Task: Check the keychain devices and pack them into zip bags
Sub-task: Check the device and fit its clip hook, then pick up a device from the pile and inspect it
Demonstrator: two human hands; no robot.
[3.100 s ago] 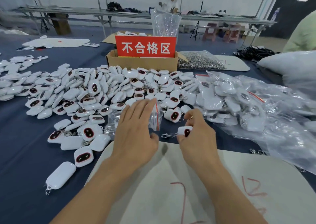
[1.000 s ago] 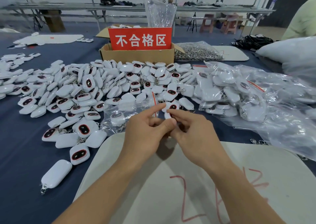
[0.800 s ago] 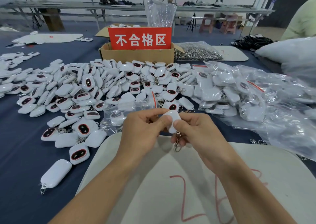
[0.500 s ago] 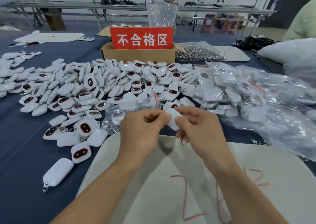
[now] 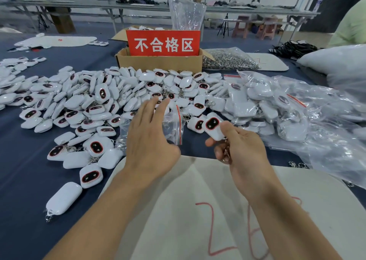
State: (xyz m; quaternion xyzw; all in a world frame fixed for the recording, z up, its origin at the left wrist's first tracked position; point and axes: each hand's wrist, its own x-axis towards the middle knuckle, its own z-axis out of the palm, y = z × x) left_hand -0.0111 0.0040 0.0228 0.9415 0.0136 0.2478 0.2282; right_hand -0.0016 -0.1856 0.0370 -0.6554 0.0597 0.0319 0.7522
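Right hand [image 5: 244,152] pinches one keychain device [image 5: 213,128] between thumb and fingers, dark face up, with its metal clasp [image 5: 225,154] hanging below. Left hand [image 5: 150,140] is spread wide with straight fingers over a clear zip bag [image 5: 175,125]; contact cannot be confirmed. Loose devices [image 5: 99,101] are heaped behind on the blue cloth, and filled bags [image 5: 277,109] lie to the right. A cardboard box [image 5: 160,62] with a red sign stands beyond.

white keychain devices [image 5: 102,93], black-faced (red-rimmed); red sign [image 5: 163,43]; navy tablecloth [image 5: 23,160].
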